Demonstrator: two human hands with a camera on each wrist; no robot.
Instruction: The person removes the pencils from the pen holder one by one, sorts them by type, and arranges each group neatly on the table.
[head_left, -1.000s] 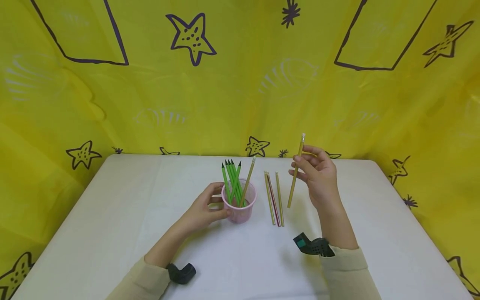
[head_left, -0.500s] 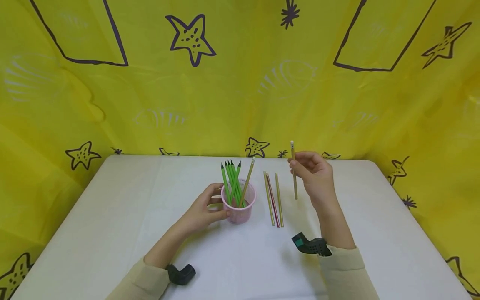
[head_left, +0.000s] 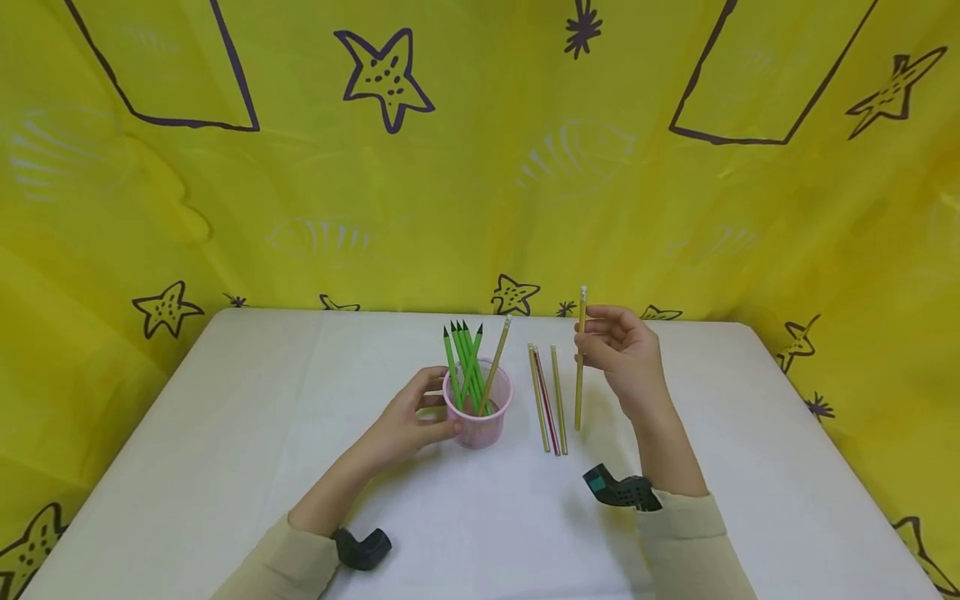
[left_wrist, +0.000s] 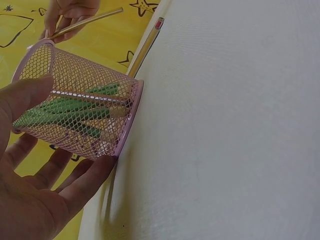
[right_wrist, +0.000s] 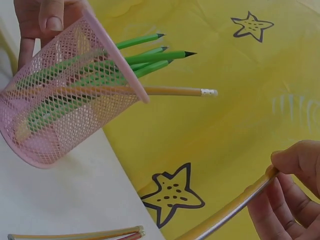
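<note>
A pink mesh pencil cup (head_left: 480,429) stands on the table, with my left hand (head_left: 412,421) curled round its left side. Several green pencils (head_left: 467,367) stand in it, dark points up, beside one gold pencil (head_left: 497,358) with its white eraser up. To the right, my right hand (head_left: 626,354) pinches another gold pencil (head_left: 580,375) upright above the table, eraser end up. In the right wrist view, thumb and fingertips grip that held pencil (right_wrist: 230,212). Between cup and right hand lie two gold pencils (head_left: 558,400) and a red one (head_left: 547,402).
The table (head_left: 225,433) has a white cover. A yellow curtain (head_left: 450,183) with drawn stars hangs behind it and along both sides. A dark wrist camera (head_left: 621,487) sits on the right wrist, another camera (head_left: 362,548) on the left.
The right hand has moved slightly left and down with its gold pencil, which has turned from slanted to nearly upright. The left hand and the cup have stayed in place.
</note>
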